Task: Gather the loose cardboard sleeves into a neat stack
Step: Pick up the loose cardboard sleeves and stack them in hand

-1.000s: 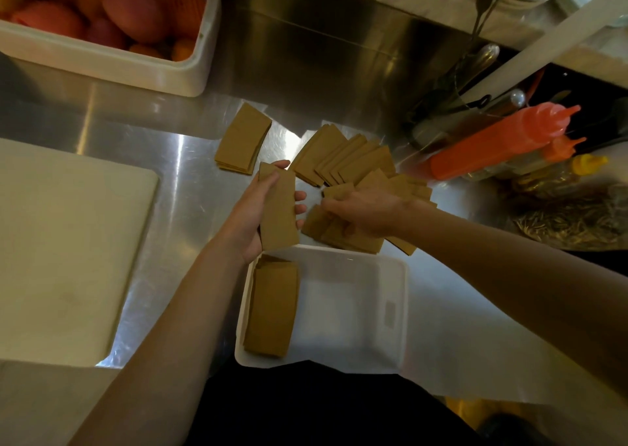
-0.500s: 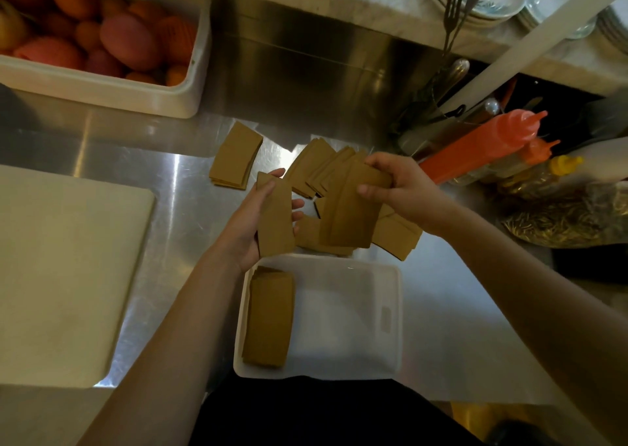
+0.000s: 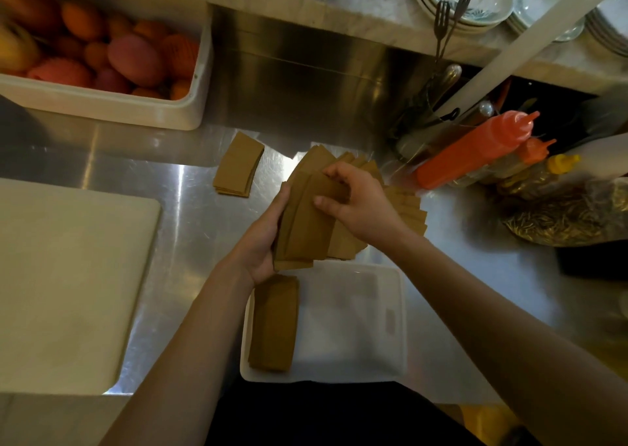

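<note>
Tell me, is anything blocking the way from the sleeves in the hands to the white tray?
Nothing visible is. The held sleeves hang just above the white tray, whose right side is bare beside its stack.

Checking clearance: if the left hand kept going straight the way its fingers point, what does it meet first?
Probably the fanned loose sleeves on the counter just beyond the bundle that the left hand holds, though depth is hard to judge.

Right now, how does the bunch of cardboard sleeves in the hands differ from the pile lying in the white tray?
The held bunch is fanned and uneven, gripped by the left hand and right hand above the counter; the tray stack lies flat and squared against the left wall of the white tray, untouched. Both are brown cardboard sleeves of the same shape.
</note>
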The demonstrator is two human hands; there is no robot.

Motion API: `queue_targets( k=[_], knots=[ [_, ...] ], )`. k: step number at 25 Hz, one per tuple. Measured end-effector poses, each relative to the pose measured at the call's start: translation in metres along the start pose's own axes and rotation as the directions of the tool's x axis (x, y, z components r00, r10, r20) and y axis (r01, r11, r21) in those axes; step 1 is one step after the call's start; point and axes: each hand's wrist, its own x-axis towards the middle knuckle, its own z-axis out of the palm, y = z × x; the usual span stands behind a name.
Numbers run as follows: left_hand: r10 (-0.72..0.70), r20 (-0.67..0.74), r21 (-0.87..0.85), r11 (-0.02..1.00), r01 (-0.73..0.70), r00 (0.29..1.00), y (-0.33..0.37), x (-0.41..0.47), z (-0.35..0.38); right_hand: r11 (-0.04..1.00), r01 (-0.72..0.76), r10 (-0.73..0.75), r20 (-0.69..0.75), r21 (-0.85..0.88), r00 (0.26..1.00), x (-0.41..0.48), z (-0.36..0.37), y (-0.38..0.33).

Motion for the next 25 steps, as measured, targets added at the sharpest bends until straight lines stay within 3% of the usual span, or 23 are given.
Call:
queue_targets(
  k=[7, 10, 12, 14, 17, 23, 25],
  knots=[
    [0.030, 0.062, -0.039, 0.999, -0.028, 0.998, -0.002, -0.002, 0.005, 0.962, 0.125, -0.138, -0.038, -0.241, 0.990, 0.004, 0.017, 0.004],
    [0.076, 0.061, -0.176, 0.982, -0.064, 0.995, 0.000, 0.001, -0.004, 0.979, 0.094, -0.123, -0.157, -0.181, 0.980, 0.008, 0.006, 0.013],
    [0.099, 0.042, -0.234, 0.968, -0.086, 0.994, 0.003, 0.002, -0.015, 0.982, 0.043, -0.070, -0.146, -0.182, 0.987, 0.010, -0.001, 0.025],
    [0.112, 0.022, -0.244, 0.964, -0.104, 0.993, 0.004, 0.002, -0.023, 0.936, 0.018, -0.020, -0.002, -0.351, 1.000, 0.014, 0.000, 0.039],
    [0.119, 0.021, -0.275, 0.955, -0.109, 0.993, 0.004, -0.002, -0.031, 0.761, 0.148, 0.030, 0.262, -0.632, 0.964, 0.020, 0.016, 0.055],
    [0.130, -0.031, -0.258, 0.957, -0.134, 0.991, 0.001, -0.006, -0.043, 0.455, 0.470, -0.021, 0.518, -0.757, 0.855, 0.034, 0.060, 0.067],
    [0.131, -0.030, -0.241, 0.961, -0.134, 0.991, 0.000, -0.007, -0.048, 0.441, 0.489, -0.001, 0.544, -0.753, 0.839, 0.037, 0.062, 0.068]
  ],
)
